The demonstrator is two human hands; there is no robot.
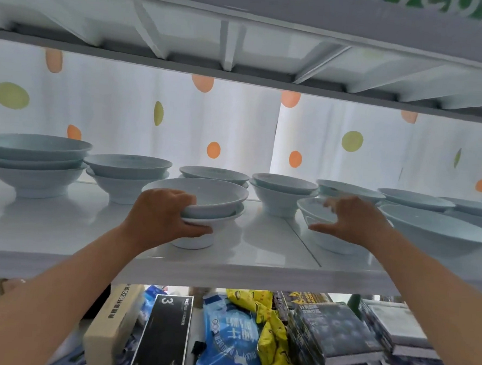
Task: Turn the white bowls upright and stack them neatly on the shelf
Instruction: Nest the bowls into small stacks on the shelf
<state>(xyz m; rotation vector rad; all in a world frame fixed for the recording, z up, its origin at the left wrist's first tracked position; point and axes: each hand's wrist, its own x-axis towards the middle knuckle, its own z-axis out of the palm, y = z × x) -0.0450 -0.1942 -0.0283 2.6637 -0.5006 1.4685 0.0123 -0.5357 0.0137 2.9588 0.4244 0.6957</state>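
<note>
both arms up to the white shelf (62,228). my left hand (164,220) grips the near stack (201,208), two bowls upright and nested: fingers over the rim of the top bowl, thumb under the lower bowl's flare, foot of the stack resting on the shelf near its front edge. my right hand (350,220) is open, fingers spread, holding nothing; it hovers at the near rim of a single bowl (314,215) that stands upright on the shelf to the right of the stack. can't tell whether the fingertips touch that rim. behind, along the back of the shelf, more upright stacks: a tall one at far left (35,164), a second stack (126,175) beside it, a low stack (215,174) just behind the one i hold, another (283,193) right of centre. further right, wide bowls (434,228) run off toward the frame edge, partly hidden by my right wrist. every bowl i can see is upright. a white curtain (237,125) with orange and green dots hangs behind the shelf. below the shelf: a black box (165,333), a blue bag (227,336), a yellow packet (270,325) and stacked books (335,334).
</note>
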